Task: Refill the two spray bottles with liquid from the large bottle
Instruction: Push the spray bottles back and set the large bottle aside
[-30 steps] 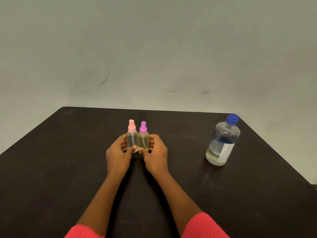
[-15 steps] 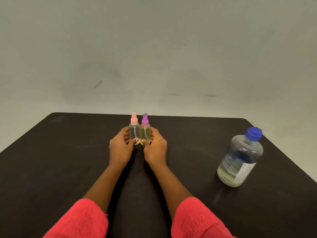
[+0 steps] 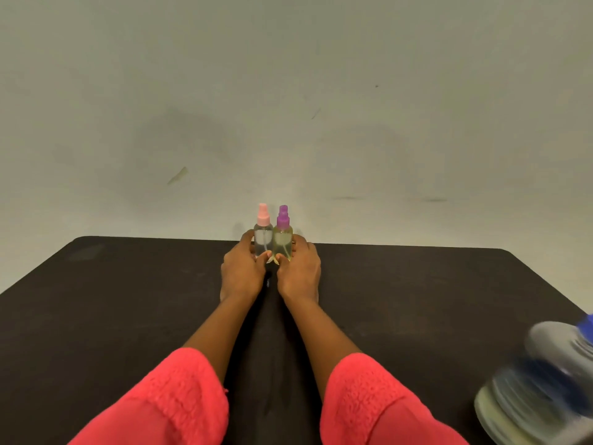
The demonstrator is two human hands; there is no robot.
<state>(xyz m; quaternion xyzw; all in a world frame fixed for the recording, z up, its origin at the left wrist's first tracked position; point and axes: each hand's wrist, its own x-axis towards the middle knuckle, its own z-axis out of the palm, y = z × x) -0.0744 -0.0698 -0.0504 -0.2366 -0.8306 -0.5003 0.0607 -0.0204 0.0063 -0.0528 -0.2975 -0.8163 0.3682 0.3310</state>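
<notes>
My left hand (image 3: 241,271) wrapped round pink-capped spray bottle (image 3: 263,237), right hand (image 3: 300,272) round purple-capped spray bottle (image 3: 283,240); both upright, touching, centre frame at far table (image 3: 128,300) edge. Large bottle (image 3: 542,380) blurred, lower right corner, well apart; right hand nearer.

The light is soft and even, fairly dim, with a grey-green cast on the wall (image 3: 288,91). No hard shadows fall; only a faint dark patch lies on the dark surface (image 3: 128,300) between the forearms. The surface is matte and shows no glare. The two small spray bottles (image 3: 272,239) at the centre are fairly sharp. The large bottle (image 3: 542,380) at the lower right edge is heavily smeared by motion blur. The surface's far edge bows from wide-angle distortion.
</notes>
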